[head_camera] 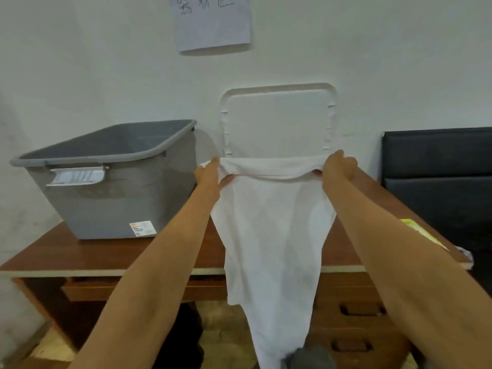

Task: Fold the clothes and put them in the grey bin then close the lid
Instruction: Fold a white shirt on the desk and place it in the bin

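Observation:
A white garment (271,235) hangs in the air in front of the desk, its lower end dangling past the desk's front edge. My left hand (213,174) pinches its top left corner and my right hand (336,166) grips its top right corner, both held out at arm's length. The grey bin (111,187) stands open on the left of the brown desk (80,251), with a white handle on its near side. The bin's white lid (277,123) leans upright against the wall behind the garment.
A black padded panel (439,177) stands at the right behind the desk. A yellow-green paper (420,230) lies at the desk's right edge. A paper sheet (213,22) hangs on the wall. Desk drawers (354,310) are below right.

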`<state>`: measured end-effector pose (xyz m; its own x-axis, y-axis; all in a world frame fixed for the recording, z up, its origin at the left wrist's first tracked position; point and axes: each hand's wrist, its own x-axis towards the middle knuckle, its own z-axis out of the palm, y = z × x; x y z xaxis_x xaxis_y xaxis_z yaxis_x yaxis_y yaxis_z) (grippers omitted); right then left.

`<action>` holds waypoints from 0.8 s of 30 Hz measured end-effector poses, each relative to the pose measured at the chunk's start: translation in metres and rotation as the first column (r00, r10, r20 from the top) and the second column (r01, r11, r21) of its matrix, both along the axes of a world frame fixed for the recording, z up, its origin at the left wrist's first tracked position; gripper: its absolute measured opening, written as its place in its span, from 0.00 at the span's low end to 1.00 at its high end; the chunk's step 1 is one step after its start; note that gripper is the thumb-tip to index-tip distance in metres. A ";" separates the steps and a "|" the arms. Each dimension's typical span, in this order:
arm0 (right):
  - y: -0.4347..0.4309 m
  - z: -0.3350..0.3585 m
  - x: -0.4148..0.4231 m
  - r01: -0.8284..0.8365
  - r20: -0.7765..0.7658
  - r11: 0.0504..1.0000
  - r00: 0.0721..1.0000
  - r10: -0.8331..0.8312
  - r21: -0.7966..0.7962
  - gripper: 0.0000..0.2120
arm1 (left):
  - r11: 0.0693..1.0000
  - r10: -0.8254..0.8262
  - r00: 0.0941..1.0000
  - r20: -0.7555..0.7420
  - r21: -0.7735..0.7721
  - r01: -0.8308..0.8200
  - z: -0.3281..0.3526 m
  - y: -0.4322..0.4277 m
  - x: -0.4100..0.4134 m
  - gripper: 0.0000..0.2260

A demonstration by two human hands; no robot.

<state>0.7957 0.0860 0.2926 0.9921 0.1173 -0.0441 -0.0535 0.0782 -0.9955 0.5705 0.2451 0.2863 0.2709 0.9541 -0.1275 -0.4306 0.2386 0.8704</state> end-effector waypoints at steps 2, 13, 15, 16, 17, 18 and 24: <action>0.010 -0.010 0.013 -0.073 -0.042 0.996 0.996 0.075 0.048 0.20 | 0.999 0.009 1.000 0.023 -0.049 -0.008 -0.002 0.011 0.009 0.16; 0.083 -0.060 0.044 0.051 -0.242 0.922 0.969 0.047 0.384 0.08 | 0.987 -0.100 0.992 -0.078 -0.135 0.088 -0.060 0.105 0.042 0.24; 0.094 -0.071 0.052 0.051 -0.226 0.929 0.973 0.036 0.367 0.09 | 0.984 -0.176 0.967 -0.184 -0.051 0.169 -0.069 0.116 0.046 0.23; 0.099 -0.076 0.056 0.048 -0.211 0.928 0.977 0.033 0.369 0.10 | 0.987 -0.158 0.964 -0.214 -0.026 0.156 -0.074 0.120 0.049 0.22; 0.103 -0.079 0.060 0.052 -0.206 0.928 0.978 0.027 0.368 0.12 | 0.985 -0.172 0.971 -0.163 -0.056 0.165 -0.076 0.126 0.051 0.21; 0.107 -0.081 0.063 0.052 -0.201 0.930 0.979 0.024 0.364 0.14 | 0.985 -0.167 0.976 -0.140 -0.068 0.159 -0.078 0.130 0.054 0.21; 0.135 -0.099 0.083 0.024 -0.266 0.914 0.959 0.092 0.405 0.21 | 0.974 -0.209 0.970 -0.122 -0.119 0.195 -0.085 0.154 0.075 0.16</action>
